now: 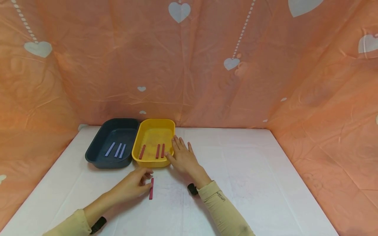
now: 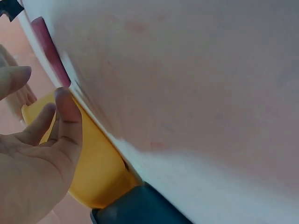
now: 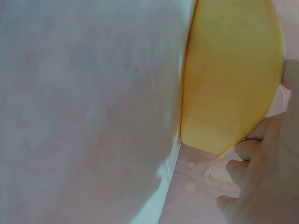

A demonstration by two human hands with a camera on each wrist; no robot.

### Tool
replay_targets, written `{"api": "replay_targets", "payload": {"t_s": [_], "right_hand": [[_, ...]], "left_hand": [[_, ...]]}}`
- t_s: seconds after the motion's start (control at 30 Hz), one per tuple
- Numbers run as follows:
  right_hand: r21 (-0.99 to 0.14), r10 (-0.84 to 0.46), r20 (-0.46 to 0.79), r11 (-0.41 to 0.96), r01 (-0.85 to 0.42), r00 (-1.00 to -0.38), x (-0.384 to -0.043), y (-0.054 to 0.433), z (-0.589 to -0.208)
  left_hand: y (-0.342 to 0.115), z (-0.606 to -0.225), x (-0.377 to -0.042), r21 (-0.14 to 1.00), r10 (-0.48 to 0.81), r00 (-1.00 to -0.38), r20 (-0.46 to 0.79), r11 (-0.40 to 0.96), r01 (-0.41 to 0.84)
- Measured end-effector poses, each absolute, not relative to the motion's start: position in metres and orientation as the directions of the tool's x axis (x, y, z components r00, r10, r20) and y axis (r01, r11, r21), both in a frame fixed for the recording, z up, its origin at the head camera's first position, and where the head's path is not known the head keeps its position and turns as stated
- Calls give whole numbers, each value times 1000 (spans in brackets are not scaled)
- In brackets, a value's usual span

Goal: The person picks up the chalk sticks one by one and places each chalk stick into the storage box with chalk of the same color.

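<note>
A dark red stick (image 1: pixel 151 188) lies on the white table in front of the yellow tray (image 1: pixel 153 164). My left hand (image 1: pixel 136 182) is right beside this stick, fingers loosely bent, with a gap between thumb and fingers in the left wrist view. The right hand (image 1: pixel 184 160) rests at the yellow tray's right side, its fingers fairly straight along the outside and the thumb over the rim. Inside that tray lie three red sticks (image 1: pixel 157 151). Three pale purple sticks (image 1: pixel 118 150) lie in the dark blue tray (image 1: pixel 109 164).
Both trays stand side by side, touching, at the back left of the white table (image 1: pixel 236 177). An orange cloth (image 1: pixel 206 91) with pale hearts hangs behind and along both sides. Dark straps (image 1: pixel 192 189) sit at the wrists.
</note>
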State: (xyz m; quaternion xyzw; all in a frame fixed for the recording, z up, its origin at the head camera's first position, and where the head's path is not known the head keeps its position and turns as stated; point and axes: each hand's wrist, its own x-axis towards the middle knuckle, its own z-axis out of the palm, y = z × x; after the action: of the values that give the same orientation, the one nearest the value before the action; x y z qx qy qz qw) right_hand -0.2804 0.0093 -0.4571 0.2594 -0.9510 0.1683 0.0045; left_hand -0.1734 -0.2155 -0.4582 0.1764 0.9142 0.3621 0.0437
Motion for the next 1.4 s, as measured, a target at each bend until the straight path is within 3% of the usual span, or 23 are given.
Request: {"api": "replay_targets", "payload": {"t_s": [0.83, 1.4], "right_hand": [[-325, -497, 109, 800, -503, -861, -278, 10, -456], [-317, -496, 101, 806, -500, -863, -279, 10, -456]], "left_hand": [[-206, -458, -174, 578, 325, -945, -42, 779, 242], [-206, -460, -176, 671, 386, -922, 38, 674, 310]]}}
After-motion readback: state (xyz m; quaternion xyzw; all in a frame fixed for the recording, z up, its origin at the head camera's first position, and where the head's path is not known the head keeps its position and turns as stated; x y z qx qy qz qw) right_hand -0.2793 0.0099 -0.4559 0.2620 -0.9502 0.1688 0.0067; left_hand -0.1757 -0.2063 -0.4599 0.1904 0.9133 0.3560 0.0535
